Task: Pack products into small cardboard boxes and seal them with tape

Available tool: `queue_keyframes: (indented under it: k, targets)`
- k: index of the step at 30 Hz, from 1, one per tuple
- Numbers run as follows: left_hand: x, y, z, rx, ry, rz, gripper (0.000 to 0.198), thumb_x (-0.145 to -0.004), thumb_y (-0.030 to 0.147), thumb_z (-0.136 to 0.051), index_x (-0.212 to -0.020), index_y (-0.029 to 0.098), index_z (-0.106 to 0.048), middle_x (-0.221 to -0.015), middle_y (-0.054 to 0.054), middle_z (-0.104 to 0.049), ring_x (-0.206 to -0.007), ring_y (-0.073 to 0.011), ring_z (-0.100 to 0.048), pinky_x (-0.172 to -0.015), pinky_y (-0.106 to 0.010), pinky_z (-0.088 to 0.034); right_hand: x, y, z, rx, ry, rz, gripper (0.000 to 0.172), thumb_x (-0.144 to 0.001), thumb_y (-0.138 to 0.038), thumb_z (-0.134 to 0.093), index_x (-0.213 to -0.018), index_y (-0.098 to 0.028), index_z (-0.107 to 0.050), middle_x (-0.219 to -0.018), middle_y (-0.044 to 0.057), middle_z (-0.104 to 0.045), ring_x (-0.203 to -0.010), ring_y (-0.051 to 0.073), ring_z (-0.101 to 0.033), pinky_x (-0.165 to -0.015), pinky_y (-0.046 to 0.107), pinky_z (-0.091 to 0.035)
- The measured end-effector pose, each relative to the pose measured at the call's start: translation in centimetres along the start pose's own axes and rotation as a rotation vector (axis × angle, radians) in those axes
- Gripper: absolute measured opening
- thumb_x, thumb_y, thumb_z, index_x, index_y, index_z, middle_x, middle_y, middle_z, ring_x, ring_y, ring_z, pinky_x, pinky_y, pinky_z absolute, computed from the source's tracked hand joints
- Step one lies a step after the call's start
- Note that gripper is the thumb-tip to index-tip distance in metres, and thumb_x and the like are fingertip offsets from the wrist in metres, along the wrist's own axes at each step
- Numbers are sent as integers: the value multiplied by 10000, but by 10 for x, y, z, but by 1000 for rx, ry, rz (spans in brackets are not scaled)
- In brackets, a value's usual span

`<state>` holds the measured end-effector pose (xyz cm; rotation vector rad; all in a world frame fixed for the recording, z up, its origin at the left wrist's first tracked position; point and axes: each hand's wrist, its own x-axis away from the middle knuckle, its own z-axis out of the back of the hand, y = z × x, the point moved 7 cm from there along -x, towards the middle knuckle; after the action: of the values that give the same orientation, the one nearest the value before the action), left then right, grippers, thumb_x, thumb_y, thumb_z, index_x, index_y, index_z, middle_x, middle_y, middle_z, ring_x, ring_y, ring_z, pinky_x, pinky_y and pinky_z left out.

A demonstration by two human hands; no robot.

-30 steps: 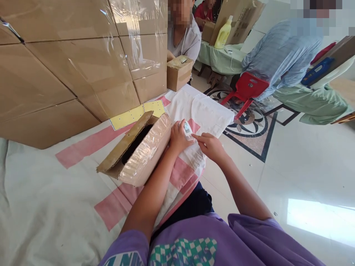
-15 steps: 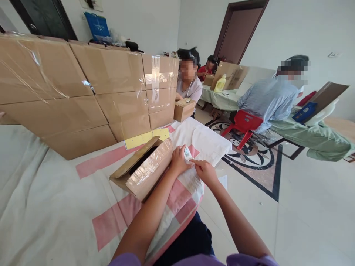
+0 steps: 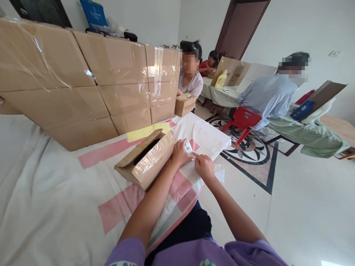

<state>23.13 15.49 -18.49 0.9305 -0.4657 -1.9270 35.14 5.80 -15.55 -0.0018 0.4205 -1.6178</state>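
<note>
My left hand (image 3: 181,153) is wrapped round a small white box (image 3: 188,147) with a printed label on its upper face. It holds the box just above the cloth-covered table. My right hand (image 3: 204,165) meets the near end of that box, its index finger stretched to the edge and the other fingers curled in. Whether the right thumb also grips the end is hard to see. Left of my hands lies a cardboard box (image 3: 152,159) with its top flap raised and a dark opening. My left forearm passes close beside it.
Stacked, taped cartons (image 3: 122,103) form a wall along the table's far side. A yellow dotted strip (image 3: 146,132) lies before them. Beyond the table corner a co-worker (image 3: 190,79) sits behind a small carton (image 3: 185,105). Another person sits on a red stool (image 3: 245,117) at right.
The camera view has shifted a little, so the cartons appear higher. My left hand still holds the small white box, and my right finger stays at its near end.
</note>
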Motion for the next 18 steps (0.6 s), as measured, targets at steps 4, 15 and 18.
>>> queue_keyframes:
  k: [4,15,18]
  targets:
    - [0,-3,-3,28,-12,10,1087,-609,350,-909,-1537,162,-375,-1494,-227,-458,-1394,-417,-495,-1186,-547,-401,6,0,-5,24,35,-57,468,-1028,-216,-446,-1409,-239,-716,-927,100,-737,-904,246,-654,-831,332,-435]
    - [1,-4,-2,75,18,-28,992,-708,321,-856,-1548,133,-363,-1502,-237,-465,-1408,-403,-488,-1197,-513,-378,15,-15,-12,-16,1,3,555,-1007,-198,-390,-1511,-183,-620,-866,81,-692,-777,217,-597,-791,322,-447]
    - [1,-4,-2,65,21,-38,1017,-690,317,-868,-1547,115,-359,-1506,-252,-473,-1404,-408,-498,-1196,-509,-378,9,-8,-12,18,-2,26,537,-988,-164,-398,-1436,-190,-694,-801,68,-678,-733,197,-573,-765,309,-429]
